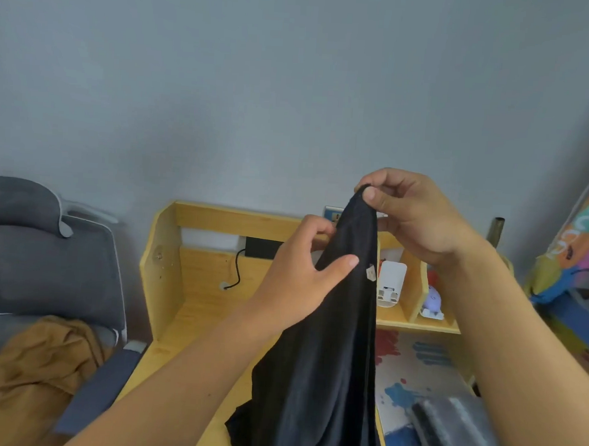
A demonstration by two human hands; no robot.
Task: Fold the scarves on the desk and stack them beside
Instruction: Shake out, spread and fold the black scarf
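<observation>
A black scarf hangs in the air above the wooden desk, with its lower end bunched near the desk's front. My right hand pinches the scarf's top corner between thumb and fingers. Lower down, my left hand holds the scarf's left edge, thumb lying across the cloth. A small pale tag shows on the scarf's right edge. A grey striped folded cloth lies on the desk at the lower right.
A grey office chair stands left of the desk with a mustard cloth heaped on its seat. The desk's back shelf holds a white device and a lilac toy. A paint-splashed mat covers the desk's right side. A black cable hangs at the back.
</observation>
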